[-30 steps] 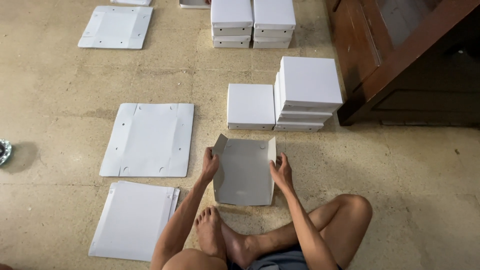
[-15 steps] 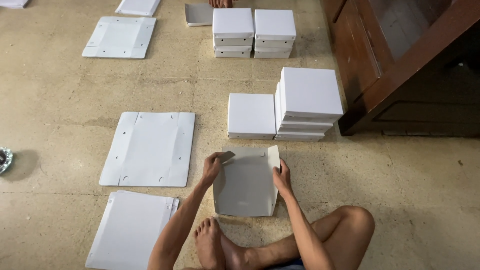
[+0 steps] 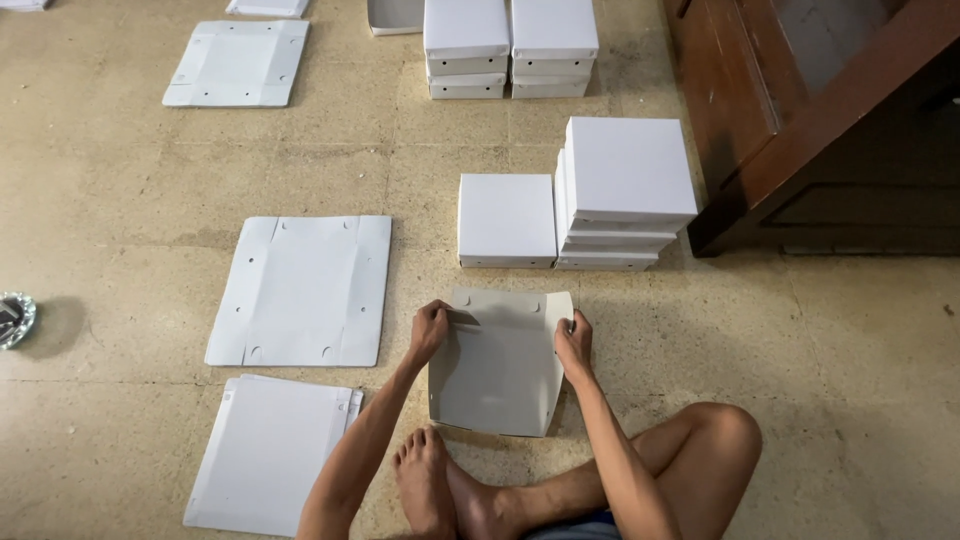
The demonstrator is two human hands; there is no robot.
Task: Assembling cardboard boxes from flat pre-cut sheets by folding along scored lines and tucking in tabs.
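A grey-white cardboard box blank [image 3: 497,368] lies on the floor in front of my crossed legs, its side flaps partly folded up. My left hand [image 3: 430,330] pinches the blank's upper left corner flap. My right hand [image 3: 574,338] grips the raised right side flap near its top corner. The far edge of the blank stands folded up between both hands.
A flat blank [image 3: 303,288] lies to the left, another flat blank [image 3: 265,455] near my left arm. One folded white box [image 3: 506,218] and a stack of boxes [image 3: 623,190] sit just beyond. More boxes [image 3: 510,45] and a blank [image 3: 238,62] lie farther off. A dark wooden cabinet [image 3: 800,120] stands right.
Both hands have slid up the blank to its far corners, and the side flaps and far edge have been folded upward. The view has shifted slightly.
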